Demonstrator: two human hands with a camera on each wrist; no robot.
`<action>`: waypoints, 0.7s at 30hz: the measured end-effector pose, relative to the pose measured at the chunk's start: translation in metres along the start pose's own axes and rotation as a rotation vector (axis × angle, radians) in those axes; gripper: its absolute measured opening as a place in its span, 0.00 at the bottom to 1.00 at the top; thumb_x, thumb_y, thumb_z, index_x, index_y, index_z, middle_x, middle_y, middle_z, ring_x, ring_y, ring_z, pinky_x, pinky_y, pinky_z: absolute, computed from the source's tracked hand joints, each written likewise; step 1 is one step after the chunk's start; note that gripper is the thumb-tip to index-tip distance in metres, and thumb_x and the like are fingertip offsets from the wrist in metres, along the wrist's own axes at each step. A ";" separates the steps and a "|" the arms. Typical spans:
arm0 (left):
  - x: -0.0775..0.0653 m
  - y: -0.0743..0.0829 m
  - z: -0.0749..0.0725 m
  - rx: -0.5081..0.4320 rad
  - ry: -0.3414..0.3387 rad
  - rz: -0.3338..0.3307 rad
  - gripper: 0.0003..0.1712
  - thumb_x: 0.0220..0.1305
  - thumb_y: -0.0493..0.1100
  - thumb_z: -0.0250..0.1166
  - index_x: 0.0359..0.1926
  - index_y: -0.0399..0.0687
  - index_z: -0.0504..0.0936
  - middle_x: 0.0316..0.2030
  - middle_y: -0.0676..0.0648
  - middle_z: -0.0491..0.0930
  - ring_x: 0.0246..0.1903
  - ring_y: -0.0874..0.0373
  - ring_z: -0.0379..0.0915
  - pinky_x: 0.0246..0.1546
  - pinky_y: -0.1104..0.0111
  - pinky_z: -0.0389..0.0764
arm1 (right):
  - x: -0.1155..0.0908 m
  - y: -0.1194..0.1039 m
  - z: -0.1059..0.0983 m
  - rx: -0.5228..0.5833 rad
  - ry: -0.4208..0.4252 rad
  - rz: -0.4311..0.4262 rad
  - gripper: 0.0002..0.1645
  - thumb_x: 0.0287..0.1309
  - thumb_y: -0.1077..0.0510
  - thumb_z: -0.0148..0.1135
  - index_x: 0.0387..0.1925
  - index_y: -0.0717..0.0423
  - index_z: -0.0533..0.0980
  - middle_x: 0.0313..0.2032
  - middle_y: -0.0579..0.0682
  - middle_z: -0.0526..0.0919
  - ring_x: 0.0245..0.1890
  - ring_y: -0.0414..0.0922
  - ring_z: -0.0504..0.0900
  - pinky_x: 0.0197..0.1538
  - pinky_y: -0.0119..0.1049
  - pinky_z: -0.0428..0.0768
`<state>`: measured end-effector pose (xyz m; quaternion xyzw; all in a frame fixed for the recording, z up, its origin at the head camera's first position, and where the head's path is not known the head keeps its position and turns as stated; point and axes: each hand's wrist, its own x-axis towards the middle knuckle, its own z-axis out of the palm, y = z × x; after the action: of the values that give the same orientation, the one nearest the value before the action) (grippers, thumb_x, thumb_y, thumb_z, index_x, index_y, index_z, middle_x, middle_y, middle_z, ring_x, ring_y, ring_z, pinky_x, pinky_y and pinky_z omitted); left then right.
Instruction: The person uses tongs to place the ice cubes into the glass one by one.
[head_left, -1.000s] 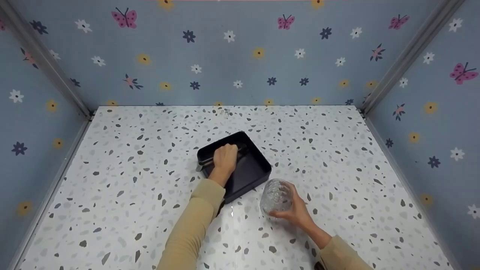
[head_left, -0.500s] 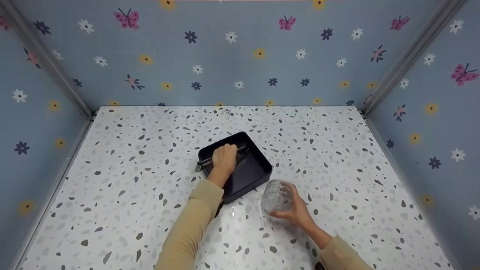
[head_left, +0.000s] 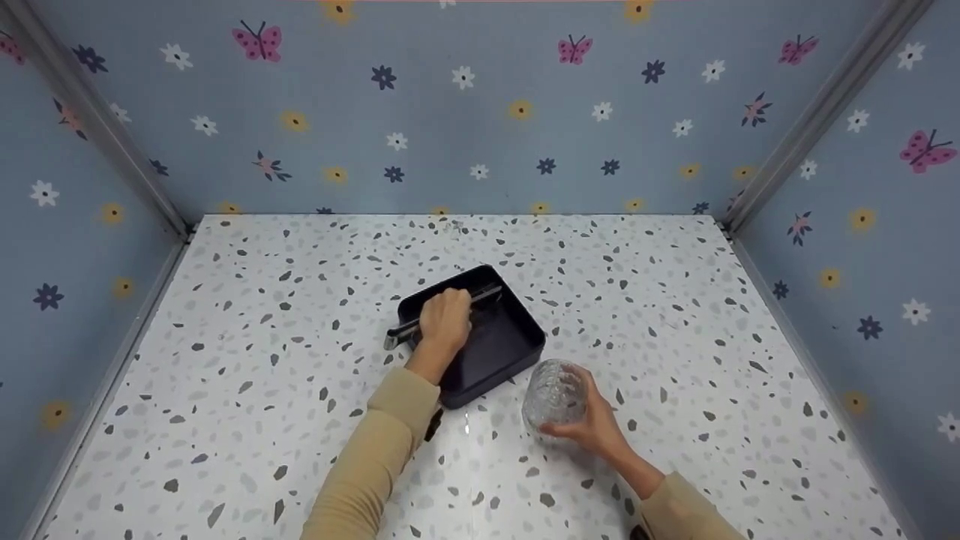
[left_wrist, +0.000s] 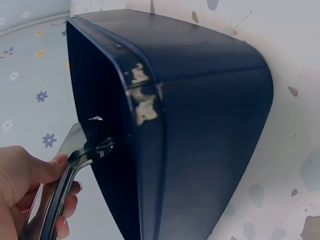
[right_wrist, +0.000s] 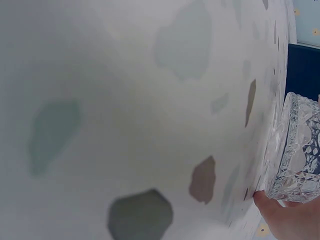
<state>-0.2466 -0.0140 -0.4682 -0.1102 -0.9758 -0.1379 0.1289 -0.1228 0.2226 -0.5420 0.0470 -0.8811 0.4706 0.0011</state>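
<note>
My left hand (head_left: 445,324) grips a pair of shiny metal tongs (left_wrist: 61,182) around the middle. In the left wrist view, one tip looks like a fork and the other is flat and broad. The tongs lie slantwise over a dark navy rectangular tray (head_left: 487,375), their bent end past its left rim. Chipped paint shows on the tray's corner in the left wrist view. To the tray's lower right, my right hand (head_left: 592,416) holds a clear patterned glass (head_left: 551,397), thumb and fingers around its side. The glass (right_wrist: 301,150) is close to the speckled tabletop.
White speckled tabletop (head_left: 712,390) surrounds the tray and glass. A blue flowered panel (head_left: 450,97) stands at the back, with similar panels left and right joined by grey metal corner posts (head_left: 817,112).
The left hand has shifted slightly left with the tongs, and more of both tong ends now shows. The right hand and glass have stayed in place.
</note>
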 end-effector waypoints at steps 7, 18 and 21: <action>-0.008 -0.001 -0.007 -0.051 0.046 -0.004 0.08 0.48 0.32 0.62 0.16 0.41 0.78 0.20 0.43 0.78 0.16 0.52 0.73 0.17 0.63 0.73 | 0.001 0.001 -0.001 0.040 -0.004 -0.023 0.58 0.24 0.48 0.77 0.61 0.47 0.56 0.55 0.54 0.69 0.54 0.52 0.67 0.54 0.50 0.63; -0.021 0.008 -0.023 -0.095 0.114 0.037 0.04 0.47 0.33 0.64 0.19 0.41 0.79 0.22 0.44 0.79 0.18 0.49 0.75 0.16 0.62 0.73 | 0.001 0.002 0.000 0.049 0.001 -0.055 0.58 0.23 0.48 0.77 0.60 0.48 0.57 0.54 0.54 0.69 0.54 0.52 0.68 0.55 0.49 0.63; -0.024 0.011 -0.028 -0.101 0.117 0.057 0.03 0.47 0.33 0.65 0.20 0.42 0.80 0.22 0.45 0.78 0.18 0.49 0.75 0.16 0.62 0.73 | 0.001 0.001 0.000 0.032 0.006 -0.045 0.59 0.22 0.48 0.78 0.60 0.48 0.57 0.54 0.54 0.69 0.54 0.52 0.68 0.55 0.48 0.63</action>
<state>-0.2152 -0.0157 -0.4463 -0.1359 -0.9548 -0.1897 0.1839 -0.1234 0.2231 -0.5428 0.0652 -0.8721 0.4848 0.0136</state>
